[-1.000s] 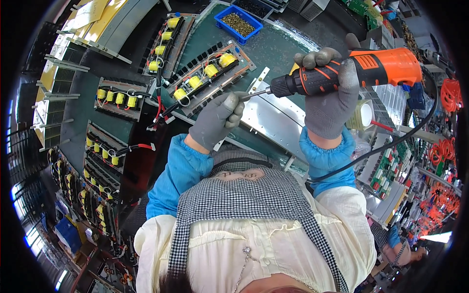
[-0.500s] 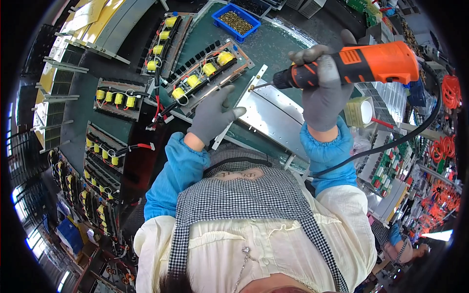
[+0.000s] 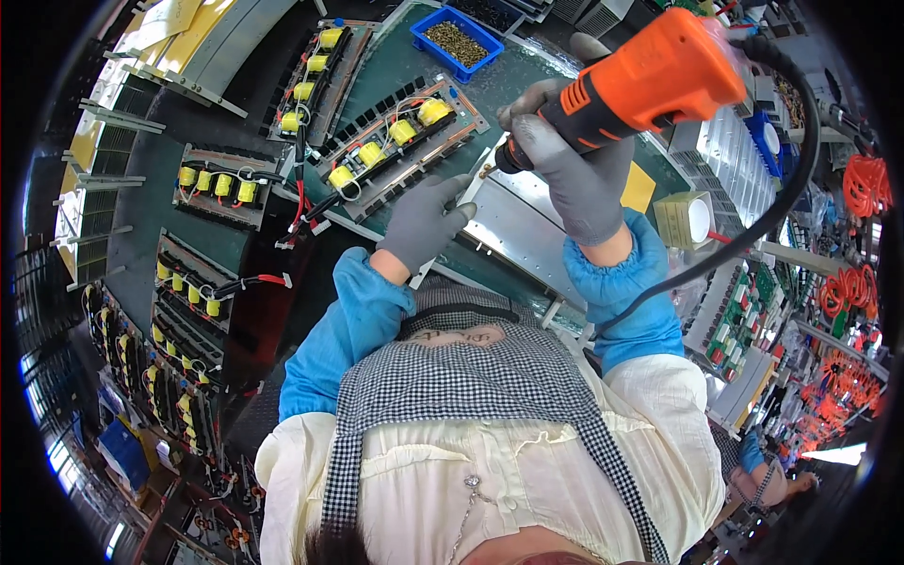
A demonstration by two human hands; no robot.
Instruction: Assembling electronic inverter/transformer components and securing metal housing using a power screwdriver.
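My right hand (image 3: 579, 174), in a grey glove, is wrapped round an orange and black electric screwdriver (image 3: 650, 80). The tool is tilted, its black nose close over a brass-coloured screw (image 3: 486, 171) at the far end of a pale metal strip. That strip runs along the left edge of a flat silver metal panel (image 3: 516, 231). My left hand (image 3: 424, 224), also gloved, lies at the strip's left side with thumb and forefinger apart, fingertips against or just beside it. The screwdriver's bit is mostly hidden behind its nose and my right fingers.
A blue tray (image 3: 496, 47) of small brass screws stands at the back. Circuit assemblies with yellow coils (image 3: 403, 132) lie to the left, with several more beyond. The black cable (image 3: 786, 202) loops down on the right, near a tape roll (image 3: 697, 218). Another person (image 3: 758, 471) is at far right.
The screwdriver has tilted more steeply, its rear end rising, and its nose has come nearer the screw. My right hand has moved left with it; my left hand has shifted slightly along the strip.
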